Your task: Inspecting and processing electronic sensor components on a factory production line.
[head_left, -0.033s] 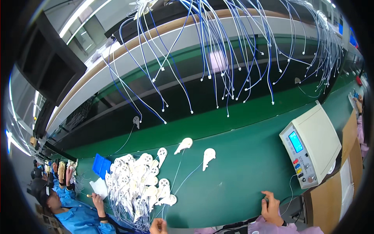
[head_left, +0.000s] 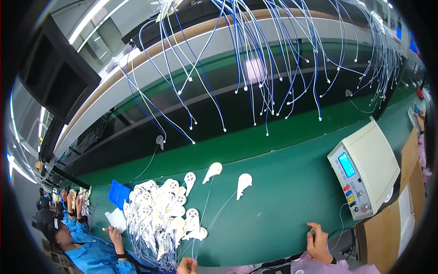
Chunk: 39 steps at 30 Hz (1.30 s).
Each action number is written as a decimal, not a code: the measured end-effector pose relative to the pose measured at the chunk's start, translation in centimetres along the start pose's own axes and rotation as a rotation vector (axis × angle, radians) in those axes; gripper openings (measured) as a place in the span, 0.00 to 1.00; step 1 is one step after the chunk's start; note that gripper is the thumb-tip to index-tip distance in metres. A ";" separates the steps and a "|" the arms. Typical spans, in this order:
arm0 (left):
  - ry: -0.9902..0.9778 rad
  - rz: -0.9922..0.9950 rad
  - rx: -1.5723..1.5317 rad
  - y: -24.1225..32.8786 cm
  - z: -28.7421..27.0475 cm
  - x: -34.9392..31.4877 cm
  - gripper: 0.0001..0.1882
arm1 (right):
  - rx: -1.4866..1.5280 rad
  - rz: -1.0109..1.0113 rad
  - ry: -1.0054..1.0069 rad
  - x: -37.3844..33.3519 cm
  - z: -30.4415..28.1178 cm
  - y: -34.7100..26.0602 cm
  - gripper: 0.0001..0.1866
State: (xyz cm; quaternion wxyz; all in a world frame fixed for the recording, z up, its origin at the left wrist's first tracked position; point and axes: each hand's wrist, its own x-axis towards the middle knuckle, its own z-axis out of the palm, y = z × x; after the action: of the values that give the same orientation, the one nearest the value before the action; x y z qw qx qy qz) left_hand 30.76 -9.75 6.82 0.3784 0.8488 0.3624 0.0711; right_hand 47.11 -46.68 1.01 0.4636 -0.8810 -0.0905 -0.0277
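Note:
My left hand [head_left: 187,266] is at the lower edge of the view, its fingers pinched on thin wires. Those wires run up the green table to two white teardrop-shaped plastic parts, one [head_left: 213,171] near the table's far edge and another [head_left: 244,182] to its right. Left of them lies a heap of similar white parts [head_left: 153,205] with tangled wires. My right hand [head_left: 318,244] rests by the near edge, fingers curled, a small dark thing just showing between them. A thin white lead [head_left: 341,223] drops from the tester and passes close to that hand.
A beige tester [head_left: 365,169] with a lit blue screen stands at right, beside cardboard [head_left: 385,233]. Blue-and-white wires with white connectors [head_left: 269,91] hang from the shelf above. A blue tray [head_left: 119,193] lies beyond the heap; a co-worker in blue [head_left: 86,249] sits at left.
My left hand has shifted slightly right and up. The left white part has slid a little to the left, and the wires have swung. My right hand has stayed nearly still.

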 end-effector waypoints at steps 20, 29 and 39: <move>-0.037 0.918 0.658 7.3 -0.7 25.9 0.24 | 0.028 0.012 0.057 0.4 -0.4 -0.1 0.15; 0.171 0.604 0.955 15.2 6.7 50.8 0.19 | -0.074 -0.057 0.232 -1.3 -1.9 -2.3 0.18; -0.090 0.572 0.308 28.3 12.5 43.2 0.12 | -0.127 -0.071 0.167 -1.3 -1.4 -1.3 0.18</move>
State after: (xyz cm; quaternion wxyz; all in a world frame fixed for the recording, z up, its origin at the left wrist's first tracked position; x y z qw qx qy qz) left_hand 83.01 -1.02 11.08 0.2261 0.9657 0.0985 0.0813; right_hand 45.61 -47.25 2.70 0.4117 -0.8994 -0.0807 -0.1228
